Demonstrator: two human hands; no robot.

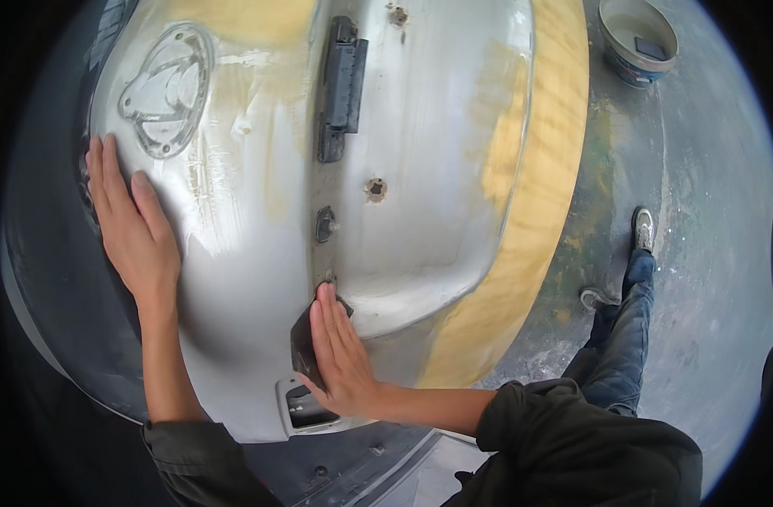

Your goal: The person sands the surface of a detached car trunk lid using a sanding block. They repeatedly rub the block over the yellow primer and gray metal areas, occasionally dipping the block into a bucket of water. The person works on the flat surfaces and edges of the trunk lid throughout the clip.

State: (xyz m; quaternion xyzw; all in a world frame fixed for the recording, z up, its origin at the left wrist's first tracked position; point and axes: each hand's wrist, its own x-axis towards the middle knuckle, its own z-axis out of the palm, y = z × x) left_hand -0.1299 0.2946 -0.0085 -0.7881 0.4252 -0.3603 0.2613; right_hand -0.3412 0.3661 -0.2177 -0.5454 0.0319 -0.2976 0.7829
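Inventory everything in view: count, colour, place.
Vehicle tailgate: one, silver and yellow, centre
Emblem recess: one, grey, upper left
Trim piece: one, black, upper centre
Holes: two, brownish, upper centre
Fitting: one, black, below trim piece
Rectangular opening: one, dark, lower centre
Thin sheet: one, black, lower centre
Bucket: one, whitish and blue, upper right
Block: one, dark, in bucket
Floor: one, grey, right
Jeans: one pair, blue, right
Shoes: two, grey-white, right
Sleeves: two, dark, bottom
Left grip: one, bare, on tailgate
Right grip: one, bare, on thin sheet

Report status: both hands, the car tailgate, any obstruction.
Left hand flat on car tailgate. Right hand flat over dark sheet, likely sandpaper. Tailgate silver, yellow-patched. Small black fitting just ahead of right hand.
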